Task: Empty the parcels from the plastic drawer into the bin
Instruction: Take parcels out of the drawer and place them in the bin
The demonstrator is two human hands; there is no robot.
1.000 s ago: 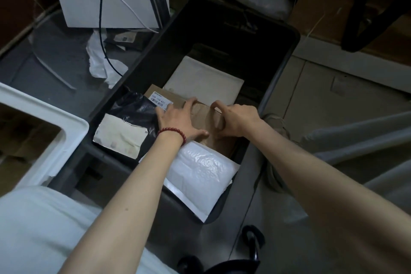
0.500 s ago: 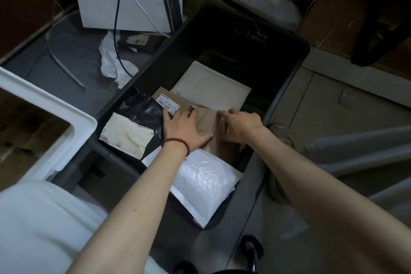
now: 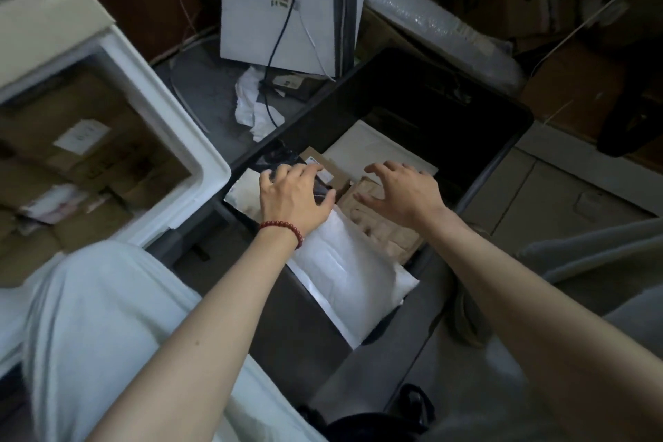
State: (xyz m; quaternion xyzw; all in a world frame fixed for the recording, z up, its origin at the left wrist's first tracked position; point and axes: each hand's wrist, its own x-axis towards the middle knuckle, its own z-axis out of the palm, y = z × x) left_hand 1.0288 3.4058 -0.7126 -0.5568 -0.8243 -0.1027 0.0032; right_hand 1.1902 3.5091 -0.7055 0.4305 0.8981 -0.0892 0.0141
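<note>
**Parcels (image 3: 380,226) lie heaped in the dark bin (image 3: 412,90), both hands spread above them**

The bin stands on the floor in front of the person, and its near half is full. A white padded mailer (image 3: 344,273) lies closest, with its near corner sticking out over the bin's rim. Just behind it is a crumpled brown paper parcel (image 3: 385,239), and to the left a black plastic bag (image 3: 278,156) lies partly over a pale flat packet (image 3: 242,195). A flat cardboard box (image 3: 335,178) with a small label lies in the middle, and a cream envelope (image 3: 373,147) rests beyond it, toward the bin's dark far end.

The left hand (image 3: 294,197), with a red bead bracelet (image 3: 283,228) on its wrist, is palm down over the black bag, its fingers spread and gripping nothing. The right hand (image 3: 401,190) is held the same way over the brown paper parcel, fingers wide and a little bent. I cannot tell whether either palm actually touches what is under it.

The white plastic drawer (image 3: 159,100) sits to the left of the bin, and brown boxes (image 3: 82,140) show blurrily inside it. Behind the bin a printed white carton (image 3: 258,11) leans upright with a black cable (image 3: 278,39) hanging down its face. Crumpled white paper (image 3: 247,104) lies at the foot of the carton, and a roll of bubble wrap (image 3: 437,29) lies beyond the bin's far corner.
</note>
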